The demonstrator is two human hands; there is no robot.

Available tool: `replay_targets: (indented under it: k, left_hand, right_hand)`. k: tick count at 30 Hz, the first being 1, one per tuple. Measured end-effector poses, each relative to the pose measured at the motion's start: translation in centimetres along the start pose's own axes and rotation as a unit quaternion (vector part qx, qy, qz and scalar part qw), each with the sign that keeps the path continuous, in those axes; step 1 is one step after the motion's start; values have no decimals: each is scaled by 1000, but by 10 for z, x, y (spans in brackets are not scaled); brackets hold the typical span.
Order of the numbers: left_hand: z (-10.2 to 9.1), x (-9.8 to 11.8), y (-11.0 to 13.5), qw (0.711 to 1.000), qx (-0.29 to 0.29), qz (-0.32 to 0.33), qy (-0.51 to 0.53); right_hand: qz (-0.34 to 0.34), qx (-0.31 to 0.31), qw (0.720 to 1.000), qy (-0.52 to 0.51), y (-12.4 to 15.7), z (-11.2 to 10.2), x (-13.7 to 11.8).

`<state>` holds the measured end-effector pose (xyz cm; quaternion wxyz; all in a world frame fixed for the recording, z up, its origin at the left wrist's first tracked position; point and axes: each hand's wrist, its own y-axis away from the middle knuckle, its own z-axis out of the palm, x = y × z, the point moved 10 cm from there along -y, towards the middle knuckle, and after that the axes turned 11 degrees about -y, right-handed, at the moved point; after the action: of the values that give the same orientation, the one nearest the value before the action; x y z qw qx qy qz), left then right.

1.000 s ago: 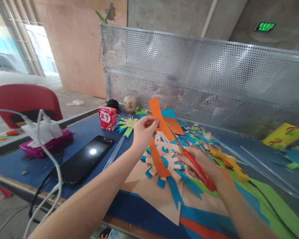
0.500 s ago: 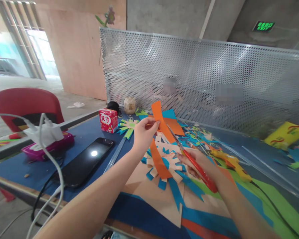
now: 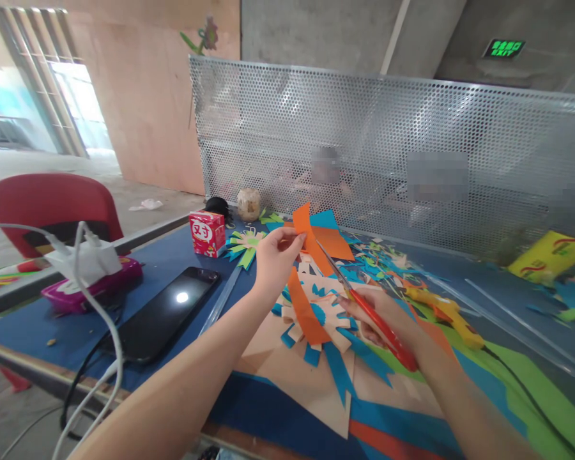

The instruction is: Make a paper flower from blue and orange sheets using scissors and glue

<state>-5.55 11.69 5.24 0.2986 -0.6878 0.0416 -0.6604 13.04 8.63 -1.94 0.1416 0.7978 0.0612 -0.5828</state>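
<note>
My left hand [image 3: 278, 254] pinches an orange paper strip [image 3: 303, 218] between thumb and fingers, above the table. My right hand [image 3: 374, 313] is closed round red-handled scissors [image 3: 381, 329], whose blades reach up to the strip's edge. Whether the blades are apart is hard to make out. Below the hands, another curved orange strip [image 3: 306, 313] lies over a blue and peach paper flower [image 3: 338, 319] with looped petals and forked tails. A green and blue paper flower [image 3: 247, 243] lies just left of my left hand.
A black phone [image 3: 167, 313], a red box [image 3: 207, 234] and a purple object with white chargers [image 3: 93, 281] stand left, with cables hanging. A yellow corded glue gun [image 3: 448, 313] lies right, near paper scraps [image 3: 378, 259]. A perforated metal screen [image 3: 268, 128] borders the back, people behind it.
The upper end of the held orange strip has tipped slightly lower and bends more. The scissor blades have shifted slightly left along it. Both hands stay nearly in place.
</note>
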Motion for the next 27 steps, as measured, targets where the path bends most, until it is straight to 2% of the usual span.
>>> replay_targets:
  k: [11,17,20,24,27]
  left_hand:
    - [5,-4,0,1000,-19,-19,10]
    - [25,-16,8,990,-98,-86,46]
    - [32,-24,14,982,-107,-129,88]
    - [42,-42,27,952,-124,-231,156]
    - [48,-42,31,944,-155,-243,161]
  right_hand:
    - [-12,22,1000,1,2,-3,-7]
    - [-21,40,999,-7,1,-6,-7]
    - [-26,48,998,-33,-1,-6,-6]
    - [-42,67,995,-66,-2,-9,-12]
    - [-21,94,993,-70,-1,-16,-9]
